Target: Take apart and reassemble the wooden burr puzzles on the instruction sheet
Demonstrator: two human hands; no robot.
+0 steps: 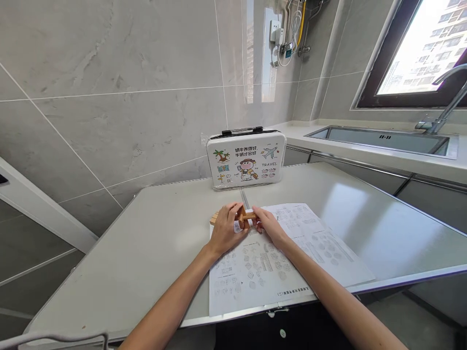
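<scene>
My left hand point(228, 229) is closed round a brown wooden puzzle point(242, 219) made of interlocking pieces. From the puzzle's right side sticks out a wooden stick point(250, 215), and the fingertips of my right hand point(268, 224) pinch its outer end. Both hands are just above a printed sheet point(237, 291) with drawings of shapes. Left of my left hand's fingers, more light wooden pieces point(214, 218) show in part at the sheet's upper left edge. My palm and fingers hide much of the puzzle.
A white carrying case point(246, 163) with cartoon pictures and a black handle stands upright at the back of the folding table point(156, 243). Tiled wall rises behind it. To the right are a counter with a sink point(383, 138), a tap point(443, 114) and a window.
</scene>
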